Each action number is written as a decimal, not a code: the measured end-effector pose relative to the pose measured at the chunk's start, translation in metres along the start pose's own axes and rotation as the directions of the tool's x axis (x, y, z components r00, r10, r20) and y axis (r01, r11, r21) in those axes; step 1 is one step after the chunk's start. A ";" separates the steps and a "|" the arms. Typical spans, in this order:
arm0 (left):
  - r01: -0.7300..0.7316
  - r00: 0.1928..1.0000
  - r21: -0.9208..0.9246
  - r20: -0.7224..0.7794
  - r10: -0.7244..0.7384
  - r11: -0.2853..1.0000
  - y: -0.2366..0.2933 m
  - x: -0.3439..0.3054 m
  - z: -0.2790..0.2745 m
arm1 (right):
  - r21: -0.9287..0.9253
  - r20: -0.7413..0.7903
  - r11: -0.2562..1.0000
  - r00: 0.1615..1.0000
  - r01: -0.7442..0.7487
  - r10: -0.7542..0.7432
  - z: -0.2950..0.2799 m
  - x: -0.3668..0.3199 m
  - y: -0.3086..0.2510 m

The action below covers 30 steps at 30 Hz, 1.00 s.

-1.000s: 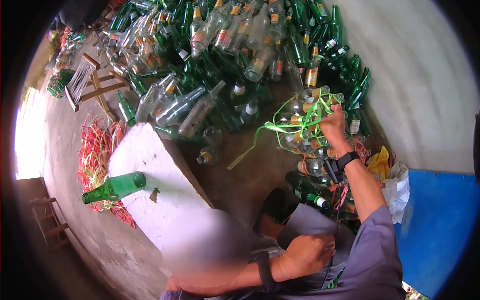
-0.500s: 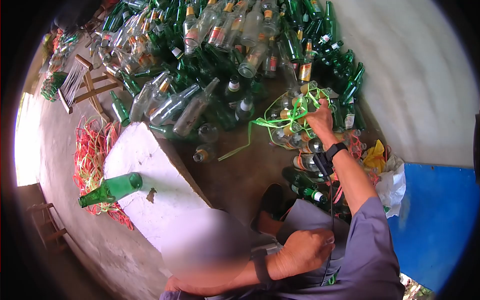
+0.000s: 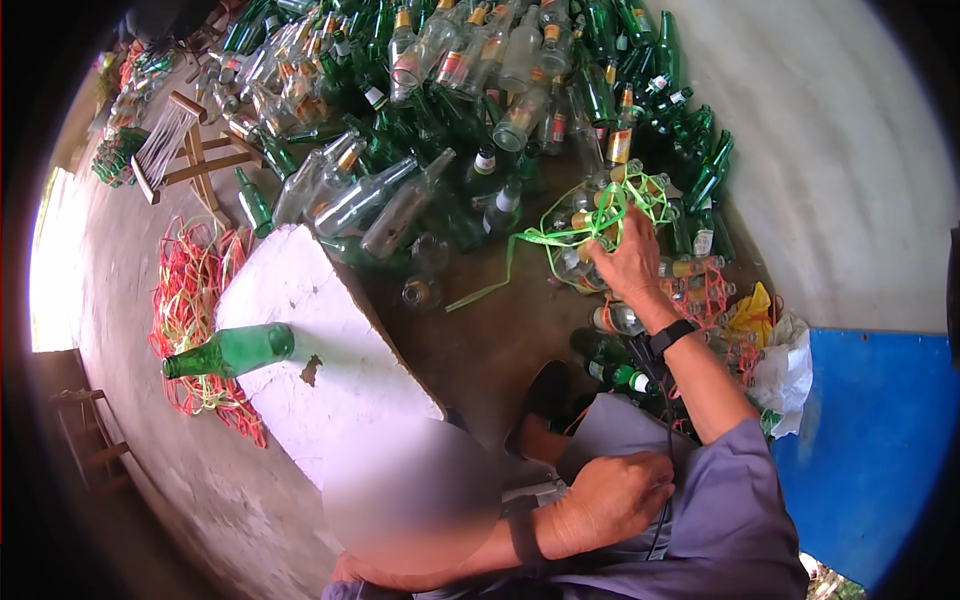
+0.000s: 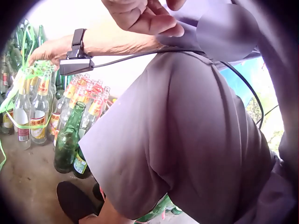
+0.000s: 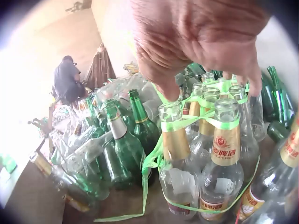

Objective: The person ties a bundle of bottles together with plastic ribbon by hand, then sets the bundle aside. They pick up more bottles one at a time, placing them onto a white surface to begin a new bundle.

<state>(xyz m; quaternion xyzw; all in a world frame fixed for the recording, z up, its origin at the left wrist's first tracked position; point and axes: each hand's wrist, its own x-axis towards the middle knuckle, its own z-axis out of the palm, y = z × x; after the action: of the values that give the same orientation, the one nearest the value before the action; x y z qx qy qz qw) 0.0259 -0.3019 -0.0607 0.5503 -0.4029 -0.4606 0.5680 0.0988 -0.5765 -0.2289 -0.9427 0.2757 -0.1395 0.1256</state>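
My right hand (image 3: 628, 255) is over a cluster of clear glass bottles (image 5: 221, 175) standing upright on the floor. In the right wrist view its thumb is right at one bottle's mouth, while the other fingers reach down among the necks behind. Bright green plastic strapping (image 5: 180, 125) loops round the necks, and a lower band circles the bottle bodies. One loose end trails across the floor to the left. My left hand (image 3: 620, 492) is near my lap with its fingers loosely curled, nothing visible in them; a black cable (image 4: 135, 57) passes close by.
A green bottle (image 3: 250, 348) lies on a white board (image 3: 350, 400) at the left, beside tangled red strapping (image 3: 190, 300). Piled bottles (image 3: 440, 60) fill the far side. Green bottles (image 4: 67, 144) stand near my foot. A blue panel (image 3: 860, 440) is at the right.
My right hand has come from the far right side of the strapped bottles back over their near part, its thumb now spread to the left. The left hand stays near my lap.
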 end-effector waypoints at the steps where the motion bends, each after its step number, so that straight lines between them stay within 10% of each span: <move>1: -0.005 1.000 0.006 0.001 0.005 1.000 0.001 -0.002 0.001 | 0.010 0.065 1.000 0.998 0.006 -0.007 -0.001 -0.001 -0.006; 8: -0.027 1.000 0.072 0.016 0.026 0.997 0.002 -0.015 0.016 | -0.238 0.320 0.967 0.947 0.087 -0.007 0.004 -0.008 -0.034; 15: -0.065 0.998 0.190 0.021 0.062 0.980 0.001 -0.023 0.015 | 0.019 0.152 1.000 0.988 0.001 -0.004 0.008 -0.009 -0.023; 30: -0.029 0.999 0.127 0.047 0.023 0.991 0.006 -0.024 0.004 | -0.121 0.022 0.959 0.966 -0.255 0.259 0.034 0.026 -0.028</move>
<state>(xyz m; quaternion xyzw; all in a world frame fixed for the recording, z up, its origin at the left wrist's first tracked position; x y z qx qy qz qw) 0.0161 -0.2798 -0.0536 0.5694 -0.4516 -0.4389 0.5283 0.1445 -0.5621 -0.2464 -0.9071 0.4011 -0.0878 0.0925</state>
